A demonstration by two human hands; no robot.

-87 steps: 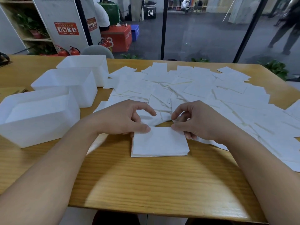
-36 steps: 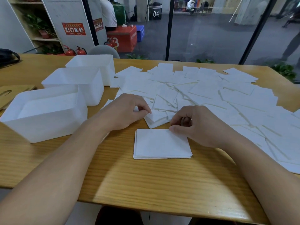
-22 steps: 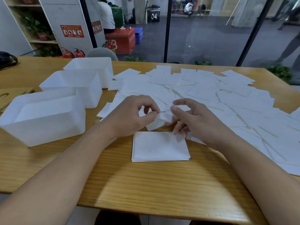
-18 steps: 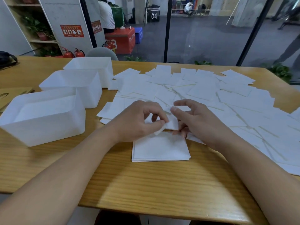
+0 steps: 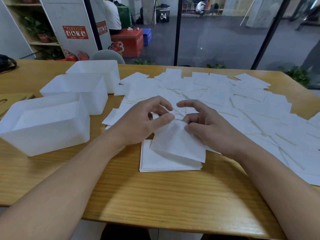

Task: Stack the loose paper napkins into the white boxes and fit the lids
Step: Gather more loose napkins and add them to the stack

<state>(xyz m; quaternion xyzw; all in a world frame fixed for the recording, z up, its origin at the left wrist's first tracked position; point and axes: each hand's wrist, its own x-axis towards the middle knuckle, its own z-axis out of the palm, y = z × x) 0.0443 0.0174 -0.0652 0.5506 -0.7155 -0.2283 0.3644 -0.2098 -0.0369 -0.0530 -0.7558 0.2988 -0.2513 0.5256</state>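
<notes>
Drooping from its upper edge, a single napkin [image 5: 176,142] hangs just over the small stack [image 5: 155,163] on the bench [image 5: 155,196] — thin, limp, near weightless, likely to crease; best taken by its corners. Left hand [image 5: 142,123] and right hand [image 5: 207,127] each pinch that edge. Loose napkins [image 5: 242,104] beyond; white boxes [image 5: 45,125] left.

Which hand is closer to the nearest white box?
Left. The left hand is just right of the nearest white box, pinching a napkin; the right hand pinches it farther right.
</notes>
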